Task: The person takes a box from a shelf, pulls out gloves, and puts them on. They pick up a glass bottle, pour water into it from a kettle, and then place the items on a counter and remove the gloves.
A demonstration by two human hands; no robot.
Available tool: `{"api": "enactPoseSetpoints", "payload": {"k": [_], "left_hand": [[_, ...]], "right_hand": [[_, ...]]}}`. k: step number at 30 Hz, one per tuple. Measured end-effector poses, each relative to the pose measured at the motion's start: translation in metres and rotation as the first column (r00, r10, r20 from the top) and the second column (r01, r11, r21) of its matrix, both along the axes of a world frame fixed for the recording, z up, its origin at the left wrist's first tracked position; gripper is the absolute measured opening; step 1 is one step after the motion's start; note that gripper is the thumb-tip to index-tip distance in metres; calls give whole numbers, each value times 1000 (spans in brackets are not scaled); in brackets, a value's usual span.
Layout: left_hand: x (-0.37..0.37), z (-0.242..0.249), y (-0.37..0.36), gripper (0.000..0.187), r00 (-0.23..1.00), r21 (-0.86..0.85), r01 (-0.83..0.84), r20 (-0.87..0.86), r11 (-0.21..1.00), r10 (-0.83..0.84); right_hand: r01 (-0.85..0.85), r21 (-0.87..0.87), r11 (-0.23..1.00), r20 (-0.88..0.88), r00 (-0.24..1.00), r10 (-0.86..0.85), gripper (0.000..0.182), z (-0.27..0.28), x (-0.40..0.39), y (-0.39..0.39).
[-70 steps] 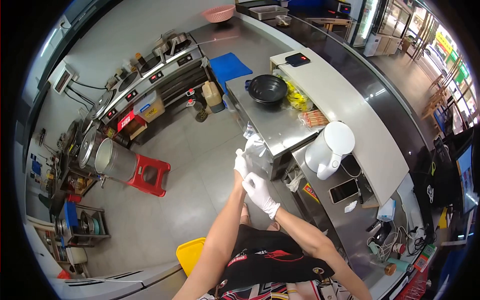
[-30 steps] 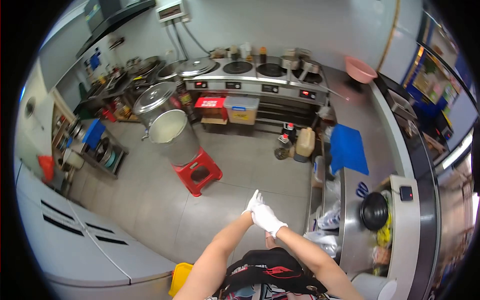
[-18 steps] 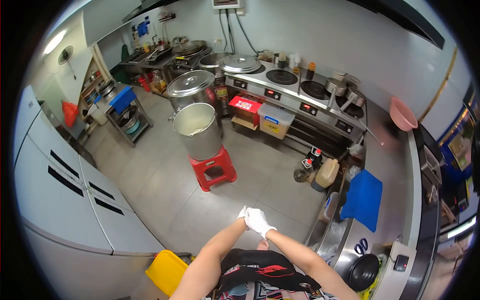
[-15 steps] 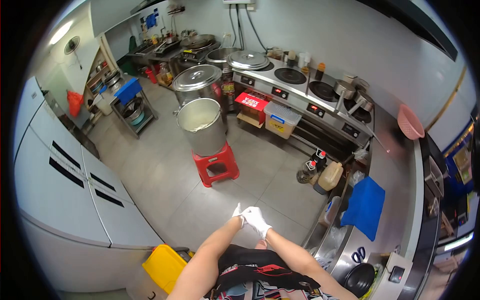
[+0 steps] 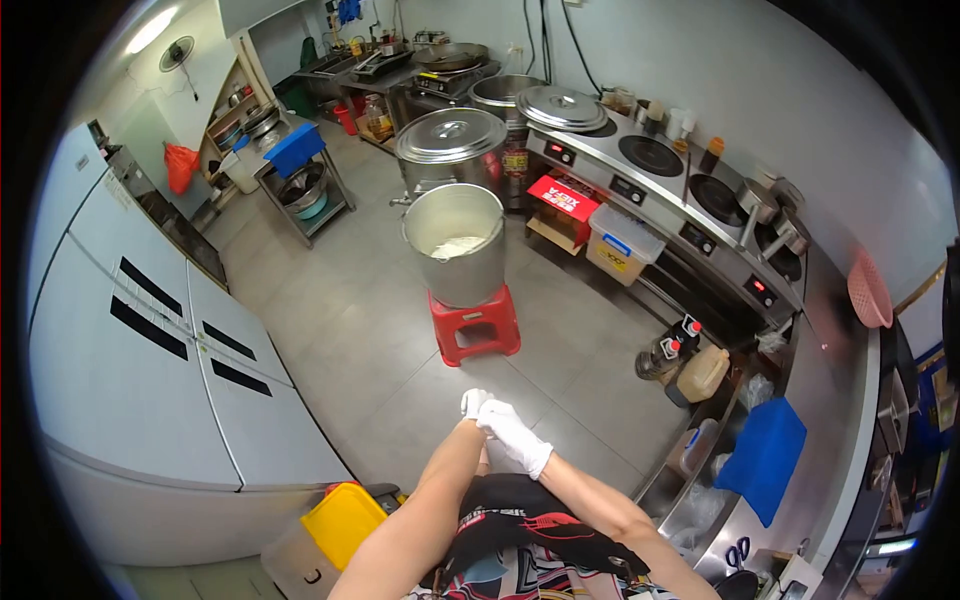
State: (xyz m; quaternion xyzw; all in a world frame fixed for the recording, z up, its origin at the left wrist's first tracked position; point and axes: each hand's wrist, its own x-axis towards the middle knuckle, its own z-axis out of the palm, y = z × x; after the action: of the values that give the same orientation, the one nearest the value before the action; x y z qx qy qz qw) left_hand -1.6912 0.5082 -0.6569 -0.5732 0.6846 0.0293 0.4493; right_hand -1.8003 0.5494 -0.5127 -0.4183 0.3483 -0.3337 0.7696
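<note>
White gloves cover both of my hands, which meet in front of my apron, above the floor. My left hand (image 5: 474, 402) has its fingers curled in, with nothing visible in them. From the right, my right hand (image 5: 508, 428) reaches across and pinches the white glove on the left hand near its wrist. Past the hands, a tall metal pail (image 5: 455, 270) with some pale contents at the bottom stands on a red plastic stool (image 5: 475, 330). Neither hand touches the pail.
A lidded steel pot (image 5: 450, 140) stands behind the pail. An induction cooktop counter (image 5: 650, 155) runs along the right, with oil jugs (image 5: 700, 375) on the floor below. White refrigerators (image 5: 130, 350) line the left. A yellow-lidded bin (image 5: 345, 522) is by my left arm.
My left hand has gone from thumb raised to curled fingers, and my right hand has shifted over it. The camera view has turned left, so the room sits further right.
</note>
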Motion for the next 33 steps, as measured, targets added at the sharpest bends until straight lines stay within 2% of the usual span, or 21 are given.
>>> {"api": "enactPoseSetpoints", "payload": {"k": [2, 3, 5, 6, 8, 11, 13, 14, 15, 16, 17, 19, 20, 24, 25, 28, 29, 30, 31, 32, 33], "left_hand": [[29, 1, -11, 30, 1000, 45, -28, 6, 999, 27], [46, 2, -18, 30, 999, 64, -45, 11, 997, 45], [83, 6, -34, 30, 996, 98, -84, 28, 992, 82], [101, 6, -35, 30, 994, 124, -104, 36, 987, 100], [137, 5, -36, 31, 989, 176, -148, 53, 973, 141], [202, -11, -22, 31, 972, 230, -236, 77, 944, 224], [255, -62, -21, 34, 948, 41, -309, -66, 950, 311], [259, -62, -38, 34, 954, 40, -290, -72, 956, 292], [259, -55, -55, 34, 953, 21, -290, -82, 957, 291], [257, -51, -65, 34, 955, 10, -282, -88, 959, 282], [255, -41, -74, 34, 959, -2, -268, -93, 963, 267], [291, -39, -58, 34, 964, -30, -250, -99, 968, 246], [301, -40, -52, 34, 962, -44, -256, -104, 966, 251], [377, -21, -58, 35, 902, -106, -424, -136, 900, 409], [402, -11, -63, 35, 858, -123, -510, -148, 851, 493], [452, 29, -45, 35, 605, -179, -795, -165, 579, 779], [468, 44, -25, 35, 481, -203, -871, -171, 447, 860], [492, 13, -21, 37, 280, -196, -952, -248, 235, 927], [502, 8, -15, 41, 230, -194, -965, -312, 175, 922], [510, 16, -2, 41, 143, -197, -977, -315, 83, 938], [514, 23, 1, 43, -30, -136, -985, -462, -104, 887]], "right_hand": [[-137, -246, 959, -217, 973, 83, 3, 5, 27, -18], [-154, -254, 955, -220, 971, 98, 3, 4, 40, -26], [-362, -413, 836, -697, 716, -34, 2, 12, 70, -43], [-378, -414, 828, -696, 718, -20, 2, 4, 88, -51], [-638, -707, 305, -707, 626, -329, 9, -11, 127, -66], [-751, -581, 315, -814, 549, -193, 17, -8, 194, -71], [-611, -539, 580, -542, 779, 315, 20, 26, 229, -71], [-508, -654, 561, -498, 847, 187, 17, 17, 251, -60], [-392, -755, 525, -435, 899, 46, 15, 11, 275, -52], [-411, -888, 205, -423, 906, -16, 13, 2, 291, -58], [-408, -902, -140, -401, 913, -76, 13, -2, 305, -67], [-700, -665, -259, -735, 676, 60, 14, 10, 332, -79], [-712, -627, -315, -770, 628, 112, 14, 13, 344, -88], [-591, -780, -207, -602, 798, -11, 27, 0, 380, -107], [-580, -777, -245, -605, 795, 37, 27, -6, 394, -113], [-775, -614, 148, -753, 632, 185, 20, -6, 441, -119], [-781, -621, 57, -747, 613, 259, 20, -2, 455, -126], [-719, -692, -58, -711, 666, 224, 21, 5, 470, -131], [-638, -752, -163, -659, 727, 195, 22, 12, 490, -137], [-618, -753, -226, -658, 707, 260, 22, 22, 510, -142], [-459, -788, -410, -593, 746, 304, 17, 35, 530, -148]]}}
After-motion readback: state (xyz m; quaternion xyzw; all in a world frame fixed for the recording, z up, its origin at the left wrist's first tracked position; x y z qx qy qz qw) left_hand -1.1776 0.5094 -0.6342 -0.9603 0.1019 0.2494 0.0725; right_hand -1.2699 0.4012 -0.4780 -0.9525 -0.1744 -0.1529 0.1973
